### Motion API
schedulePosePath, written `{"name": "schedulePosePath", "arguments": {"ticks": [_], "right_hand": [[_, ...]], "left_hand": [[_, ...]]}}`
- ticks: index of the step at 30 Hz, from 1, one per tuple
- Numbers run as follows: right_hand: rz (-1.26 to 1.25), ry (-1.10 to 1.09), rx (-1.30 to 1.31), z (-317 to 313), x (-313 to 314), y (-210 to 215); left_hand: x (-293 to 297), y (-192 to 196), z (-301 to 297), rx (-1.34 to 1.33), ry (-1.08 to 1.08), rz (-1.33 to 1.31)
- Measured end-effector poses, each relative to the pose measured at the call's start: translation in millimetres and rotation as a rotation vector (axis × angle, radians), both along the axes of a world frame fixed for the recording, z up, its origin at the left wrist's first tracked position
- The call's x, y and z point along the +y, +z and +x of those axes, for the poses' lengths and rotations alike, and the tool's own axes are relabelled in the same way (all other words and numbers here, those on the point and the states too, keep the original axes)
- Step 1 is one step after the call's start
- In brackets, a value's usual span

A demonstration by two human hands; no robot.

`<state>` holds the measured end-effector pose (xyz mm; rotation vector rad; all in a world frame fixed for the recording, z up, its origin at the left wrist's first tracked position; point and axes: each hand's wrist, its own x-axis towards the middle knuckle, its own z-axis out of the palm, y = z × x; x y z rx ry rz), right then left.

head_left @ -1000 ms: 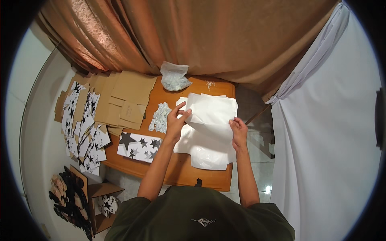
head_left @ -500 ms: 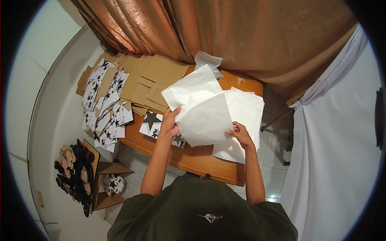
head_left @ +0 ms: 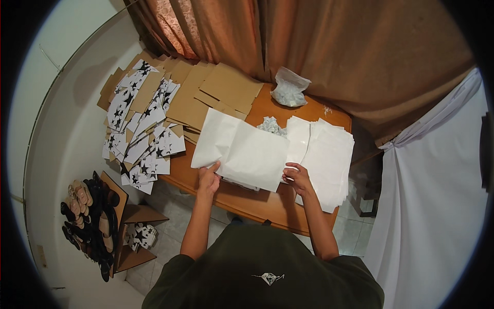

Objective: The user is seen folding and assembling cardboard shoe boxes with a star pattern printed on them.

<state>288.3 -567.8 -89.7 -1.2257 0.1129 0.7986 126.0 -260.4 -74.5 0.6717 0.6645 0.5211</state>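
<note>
A wide sheet of white paper [head_left: 239, 147] is held over the wooden table [head_left: 242, 206], slightly creased at its left. My left hand [head_left: 208, 179] grips its lower left corner, thumb on top. At the right edge, my right hand [head_left: 297, 178] pinches the lower right corner with bent fingers. Beneath the sheet's lower edge something patterned peeks out, mostly hidden. Just right of my right hand lies a loose stack of white paper sheets [head_left: 327, 159]. Behind the held sheet, a small heap of silvery-grey bits [head_left: 271, 125] shows in part.
Flat brown cardboard pieces [head_left: 229, 85] cover the table's far left, beside piled star-printed cards [head_left: 149, 110]. A clear plastic bag [head_left: 290, 88] sits at the back edge. Shoes [head_left: 90, 219] stand on a rack [head_left: 121, 198] at lower left. Brown curtains [head_left: 350, 56] hang behind.
The white paper, earlier raised with a fold or a second sheet overlapping, now spreads out lower and flatter. The silvery bits behind it have come into view. My head view has shifted slightly.
</note>
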Motion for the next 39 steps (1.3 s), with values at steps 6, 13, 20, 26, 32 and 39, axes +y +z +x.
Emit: {"name": "schedulePosePath", "arguments": {"ticks": [6,13,20,26,32,39], "right_hand": [[-0.319,-0.003,-0.097,-33,61,-23],[-0.458,-0.153,-0.148,-48,59,-58],[-0.545,-0.230,-0.127,-60,61,-54],[-0.534,-0.271,-0.166,-62,73,-49],[-0.500,-0.309,-0.191,-57,70,-43],[-0.464,-0.365,-0.156,-52,64,-41]], "left_hand": [[39,-39,-24,0.141,-0.123,-0.074],[78,-20,-31,0.400,-0.139,0.031],[121,-42,-44,0.563,-0.246,0.244],[121,-36,-53,0.619,-0.282,0.249],[123,-46,-55,0.641,-0.267,0.264],[123,-46,-49,0.636,-0.280,0.260]]}}
